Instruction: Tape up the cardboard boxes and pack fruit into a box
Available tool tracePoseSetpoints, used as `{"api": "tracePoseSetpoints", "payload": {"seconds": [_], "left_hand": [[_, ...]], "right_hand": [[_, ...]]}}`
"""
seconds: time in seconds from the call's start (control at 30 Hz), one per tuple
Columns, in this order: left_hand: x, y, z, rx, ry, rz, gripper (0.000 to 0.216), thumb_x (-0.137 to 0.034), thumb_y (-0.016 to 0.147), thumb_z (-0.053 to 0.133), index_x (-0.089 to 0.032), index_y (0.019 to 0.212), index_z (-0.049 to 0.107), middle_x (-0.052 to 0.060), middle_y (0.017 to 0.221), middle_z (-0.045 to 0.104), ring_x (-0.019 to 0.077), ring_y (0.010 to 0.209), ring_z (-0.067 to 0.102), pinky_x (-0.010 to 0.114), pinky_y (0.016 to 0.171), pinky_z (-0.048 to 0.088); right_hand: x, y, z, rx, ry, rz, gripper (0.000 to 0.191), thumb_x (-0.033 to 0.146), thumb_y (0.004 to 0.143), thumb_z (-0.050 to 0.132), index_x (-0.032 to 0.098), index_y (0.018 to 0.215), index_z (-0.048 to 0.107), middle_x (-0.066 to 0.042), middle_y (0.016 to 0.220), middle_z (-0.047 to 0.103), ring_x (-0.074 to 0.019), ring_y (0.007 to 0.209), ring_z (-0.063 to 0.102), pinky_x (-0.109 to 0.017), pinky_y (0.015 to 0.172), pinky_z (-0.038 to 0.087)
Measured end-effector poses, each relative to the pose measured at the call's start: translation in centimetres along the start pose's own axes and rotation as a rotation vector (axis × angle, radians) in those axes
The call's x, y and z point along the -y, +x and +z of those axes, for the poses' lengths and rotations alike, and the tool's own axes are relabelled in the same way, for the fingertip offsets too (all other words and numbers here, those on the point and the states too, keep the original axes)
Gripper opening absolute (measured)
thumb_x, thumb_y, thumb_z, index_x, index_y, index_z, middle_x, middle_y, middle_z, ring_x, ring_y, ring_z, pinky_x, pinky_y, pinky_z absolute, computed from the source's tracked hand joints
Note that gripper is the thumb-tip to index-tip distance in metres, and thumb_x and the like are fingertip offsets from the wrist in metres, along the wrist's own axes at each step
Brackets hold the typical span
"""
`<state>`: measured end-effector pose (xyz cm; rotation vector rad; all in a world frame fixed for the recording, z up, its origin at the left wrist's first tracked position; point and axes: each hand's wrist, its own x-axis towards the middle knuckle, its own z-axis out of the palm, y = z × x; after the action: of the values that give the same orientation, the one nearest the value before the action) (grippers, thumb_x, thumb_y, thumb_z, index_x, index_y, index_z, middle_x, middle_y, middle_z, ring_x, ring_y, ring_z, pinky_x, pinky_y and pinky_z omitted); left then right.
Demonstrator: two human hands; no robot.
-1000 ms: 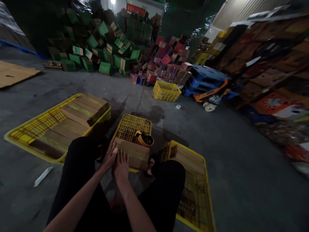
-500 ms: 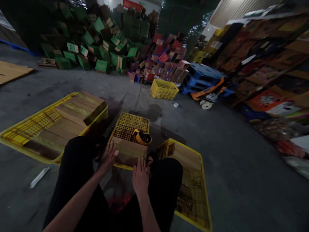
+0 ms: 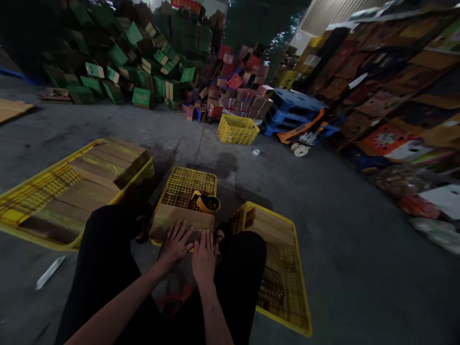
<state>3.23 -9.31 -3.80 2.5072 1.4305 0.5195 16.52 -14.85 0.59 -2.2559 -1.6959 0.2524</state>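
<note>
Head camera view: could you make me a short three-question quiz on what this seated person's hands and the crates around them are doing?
1. True or false: both hands rest on the cardboard box lying on the middle crate.
2. Which lies on the middle crate beyond the box? A) a tape dispenser B) a hammer C) a bottle
3. Fill in: the yellow crate on the left holds flat stacks of ____.

Key
1. True: the left hand and right hand lie flat on its near edge.
2. A: the tape dispenser.
3. Cardboard.
</note>
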Motion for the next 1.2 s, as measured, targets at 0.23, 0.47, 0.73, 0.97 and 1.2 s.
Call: {"api": "tracePoseSetpoints", "payload": {"seconds": [0.23,0.47,0.73,0.97,1.2], "left_hand": [[0.7,-0.2,0.1,0.037,0.048,0.006,0.060,-0.040,0.092,0.054,-0.027,0.150,0.043,0.008,0.161,0.030,0.0351,0.149,0.022,0.054,0.116,0.023],[-0.2,-0.4,0.3,-0.005,0.090,-0.012,0.063,-0.044,0.092,0.056,-0.025,0.151,0.042,0.010,0.161,0.029,0.0366,0.147,0.026,0.054,0.116,0.025],[0.4,-0.2,0.5,0.019,0.034,-0.007,0.064,-0.046,0.092,0.054,-0.026,0.151,0.042,0.010,0.161,0.028,0.0375,0.148,0.022,0.056,0.116,0.022],[0.7,-0.2,0.2,0.047,-0.001,0.006,0.067,-0.044,0.089,0.056,-0.025,0.152,0.040,0.010,0.162,0.025,0.0376,0.150,0.016,0.055,0.118,0.016],[-1.8,0.5,-0.4,0.109,0.041,0.083,0.072,-0.035,0.089,0.052,-0.011,0.154,0.033,0.016,0.162,0.023,0.0348,0.150,0.017,0.056,0.119,0.016]], "right_hand": [[-0.9,4.9,0.7,-0.048,0.259,0.031,0.061,0.035,0.101,0.026,0.000,0.149,0.037,-0.022,0.155,0.036,-0.0279,0.146,0.031,-0.048,0.116,0.030],[-3.0,2.7,1.3,-0.012,0.519,0.145,0.064,0.046,0.101,0.026,0.006,0.148,0.043,-0.015,0.153,0.041,-0.0223,0.144,0.036,-0.038,0.118,0.030],[-3.4,2.6,0.8,-0.040,0.638,0.263,0.066,0.049,0.097,0.029,0.005,0.139,0.055,-0.018,0.141,0.056,-0.0257,0.133,0.052,-0.037,0.109,0.041],[-3.7,6.2,1.5,-0.098,0.790,0.353,0.061,0.047,0.091,0.039,0.010,0.134,0.062,-0.014,0.137,0.061,-0.0241,0.125,0.059,-0.033,0.101,0.047],[-4.9,6.1,4.4,-0.156,0.966,0.407,0.063,0.048,0.087,0.045,0.008,0.131,0.063,-0.017,0.134,0.062,-0.0240,0.119,0.063,-0.036,0.096,0.051]]}}
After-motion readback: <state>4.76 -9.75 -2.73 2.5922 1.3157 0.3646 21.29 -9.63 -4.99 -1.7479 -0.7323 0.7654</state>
